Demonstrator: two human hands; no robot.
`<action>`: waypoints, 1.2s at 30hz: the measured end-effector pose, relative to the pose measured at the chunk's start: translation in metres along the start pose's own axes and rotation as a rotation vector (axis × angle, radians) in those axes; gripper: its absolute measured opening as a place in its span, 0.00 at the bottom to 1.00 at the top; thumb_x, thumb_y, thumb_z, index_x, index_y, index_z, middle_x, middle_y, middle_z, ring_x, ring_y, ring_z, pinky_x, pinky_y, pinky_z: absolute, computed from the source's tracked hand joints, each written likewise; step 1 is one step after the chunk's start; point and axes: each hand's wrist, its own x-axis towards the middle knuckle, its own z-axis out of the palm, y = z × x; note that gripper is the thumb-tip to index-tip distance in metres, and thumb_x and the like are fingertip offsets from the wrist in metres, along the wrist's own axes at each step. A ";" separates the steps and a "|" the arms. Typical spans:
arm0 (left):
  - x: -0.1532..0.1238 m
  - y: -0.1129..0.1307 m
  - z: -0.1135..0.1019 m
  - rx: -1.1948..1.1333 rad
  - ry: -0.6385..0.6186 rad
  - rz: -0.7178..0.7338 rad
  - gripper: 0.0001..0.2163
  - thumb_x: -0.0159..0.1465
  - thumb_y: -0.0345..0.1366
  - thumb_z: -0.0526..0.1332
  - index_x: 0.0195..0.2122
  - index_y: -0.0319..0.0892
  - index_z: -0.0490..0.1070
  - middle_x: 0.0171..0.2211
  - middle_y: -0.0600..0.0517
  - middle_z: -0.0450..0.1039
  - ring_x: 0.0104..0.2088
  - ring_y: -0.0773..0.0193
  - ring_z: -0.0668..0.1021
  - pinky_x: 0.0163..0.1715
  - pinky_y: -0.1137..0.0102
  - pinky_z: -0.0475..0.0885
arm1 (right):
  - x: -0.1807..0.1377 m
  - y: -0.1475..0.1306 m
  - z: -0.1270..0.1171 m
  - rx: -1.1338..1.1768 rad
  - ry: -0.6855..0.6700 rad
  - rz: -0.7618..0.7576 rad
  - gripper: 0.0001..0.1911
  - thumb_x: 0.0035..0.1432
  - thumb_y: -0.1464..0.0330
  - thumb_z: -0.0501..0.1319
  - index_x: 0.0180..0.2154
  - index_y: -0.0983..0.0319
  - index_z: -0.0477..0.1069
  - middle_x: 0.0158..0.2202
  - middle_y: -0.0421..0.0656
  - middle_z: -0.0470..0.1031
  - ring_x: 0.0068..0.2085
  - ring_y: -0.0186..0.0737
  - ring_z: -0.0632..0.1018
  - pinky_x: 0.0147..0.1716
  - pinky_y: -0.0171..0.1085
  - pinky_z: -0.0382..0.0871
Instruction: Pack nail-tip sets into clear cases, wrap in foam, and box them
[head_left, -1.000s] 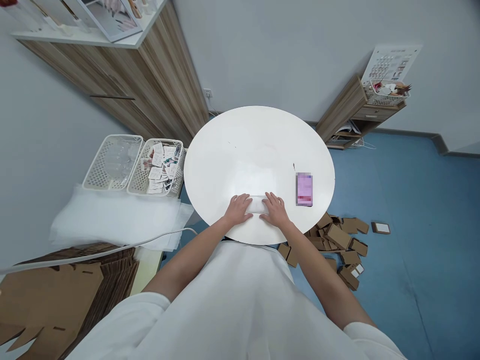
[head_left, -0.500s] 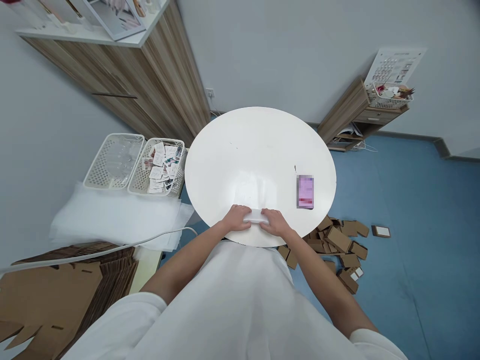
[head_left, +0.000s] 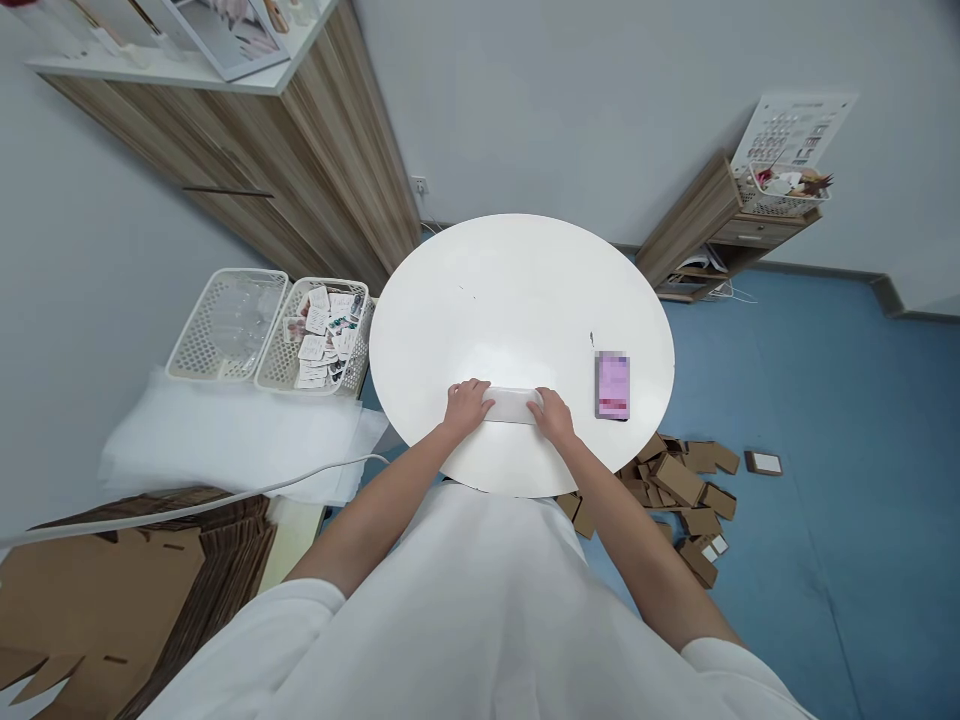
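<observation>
Near the front edge of the round white surface, a small white box lies lengthwise between the two hands. The left hand curls around its left end and the right hand around its right end, with the fingers of both folded over the top, so the box is gripped from both sides at once. It appears to rest on the surface or just above it; white on white makes that hard to tell. Both forearms come in from the person's white-clad body and meet at the box.

Just to the right of the right hand, and clear of it, a pink phone lies flat on the surface. Off to the left, beside the surface, stand two white mesh baskets: the nearer basket holds small printed cards, while the farther basket holds something clear. Both sit on a stack of white foam sheets. Small brown cartons are scattered on the blue floor to the right, and flat cardboard blanks are piled at lower left.
</observation>
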 end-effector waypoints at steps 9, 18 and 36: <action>-0.007 0.004 0.005 0.025 0.074 0.052 0.17 0.61 0.34 0.51 0.52 0.46 0.60 0.56 0.46 0.58 0.57 0.54 0.60 0.54 0.57 0.52 | -0.023 0.010 0.010 0.073 0.232 0.097 0.27 0.56 0.63 0.50 0.56 0.63 0.50 0.56 0.52 0.55 0.57 0.50 0.57 0.52 0.47 0.56; -0.026 0.025 0.028 0.063 -0.048 0.275 0.21 0.57 0.35 0.56 0.53 0.45 0.58 0.56 0.44 0.58 0.55 0.53 0.61 0.51 0.58 0.59 | -0.075 -0.002 0.038 1.070 0.181 0.505 0.37 0.48 0.58 0.59 0.56 0.59 0.46 0.55 0.49 0.59 0.53 0.40 0.67 0.50 0.39 0.64; -0.028 0.025 0.026 -0.005 -0.142 0.330 0.23 0.55 0.33 0.56 0.54 0.43 0.58 0.55 0.42 0.56 0.53 0.50 0.60 0.48 0.58 0.61 | -0.013 0.002 0.008 1.077 0.136 0.421 0.15 0.41 0.65 0.61 0.35 0.63 0.66 0.33 0.42 0.72 0.32 0.36 0.73 0.30 0.35 0.69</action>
